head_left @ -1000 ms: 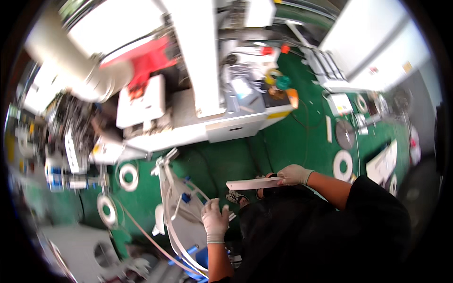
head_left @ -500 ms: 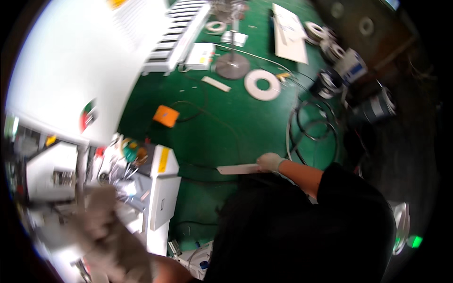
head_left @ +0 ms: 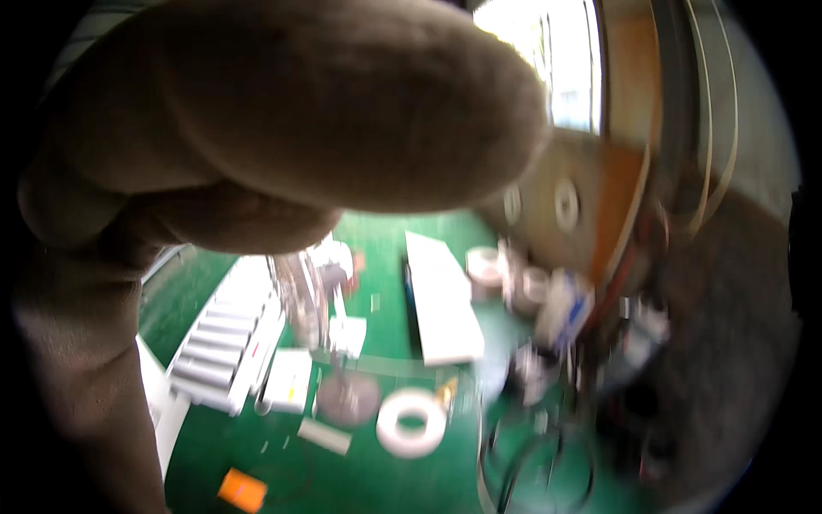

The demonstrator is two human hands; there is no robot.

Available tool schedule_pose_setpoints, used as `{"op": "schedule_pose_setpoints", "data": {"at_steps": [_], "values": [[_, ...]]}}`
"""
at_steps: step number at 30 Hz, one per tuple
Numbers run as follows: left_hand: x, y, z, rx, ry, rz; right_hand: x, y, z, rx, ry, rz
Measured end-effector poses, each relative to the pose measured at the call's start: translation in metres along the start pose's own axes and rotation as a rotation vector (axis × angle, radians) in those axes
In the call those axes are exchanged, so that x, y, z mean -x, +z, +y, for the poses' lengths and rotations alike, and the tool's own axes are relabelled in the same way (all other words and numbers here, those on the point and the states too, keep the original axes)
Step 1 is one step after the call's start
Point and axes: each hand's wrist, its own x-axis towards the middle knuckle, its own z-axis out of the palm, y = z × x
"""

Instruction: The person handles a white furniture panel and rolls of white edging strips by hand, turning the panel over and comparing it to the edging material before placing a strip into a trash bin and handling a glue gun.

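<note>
My left hand (head_left: 282,111), in a greyish-brown glove, looms very close across the top and left of the view. Its wrist rises along the left edge and its fingers stretch toward the right, one long finger above a shorter one. Nothing shows in these fingers, though their far side is hidden. My right hand is out of view, and so is the pale strip it held.
On the green floor stand a roller conveyor (head_left: 214,343), a fan (head_left: 348,398), a white box (head_left: 288,379), a white ring-shaped roll (head_left: 411,423) and an orange piece (head_left: 243,489). A white board (head_left: 443,300) lies farther back. Black cables (head_left: 548,467) coil at right.
My left hand has risen from the lower left to right before the view. The view has tilted up, bringing in a bright window and dropping my right hand and the strip.
</note>
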Motion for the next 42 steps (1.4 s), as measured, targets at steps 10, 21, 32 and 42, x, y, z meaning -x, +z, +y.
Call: {"op": "schedule_pose_setpoints", "data": {"at_steps": [10, 21, 32, 42], "values": [[-0.094, 0.206, -0.202, 0.21, 0.215, -0.22, -0.154, -0.236, 0.011, -0.394, -0.01, 0.775], [-0.18, 0.488, -0.381, 0.355, 0.304, -0.319, -0.201, -0.204, 0.11, -0.453, 0.433, 1.147], [-0.101, 0.777, -0.503, 0.686, -0.35, -0.72, -0.29, -0.338, 0.243, -1.517, 0.447, 0.99], [0.032, 0.922, -0.636, 1.153, -1.248, -0.887, -0.372, -0.477, 0.356, -1.779, 0.198, 0.478]]}}
